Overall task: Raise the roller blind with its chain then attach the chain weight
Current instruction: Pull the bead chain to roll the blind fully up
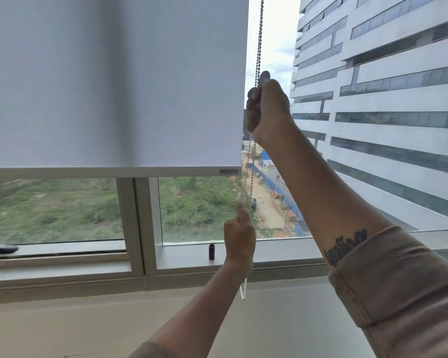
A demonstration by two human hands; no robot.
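The right hand (267,107) holds the bead chain (259,42) in a closed grip at one o'clock of the roller blind's (114,81) corner. The left hand (239,239), at six o'clock below it, pinches the chain's lower run above the sill (186,250).

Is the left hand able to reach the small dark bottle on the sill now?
Probably yes: the left hand is just right of the small dark bottle, nothing between them, but it must first release the chain.

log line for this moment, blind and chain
blind: part raised | right hand: grips chain high | left hand: grips chain low | weight: not attached
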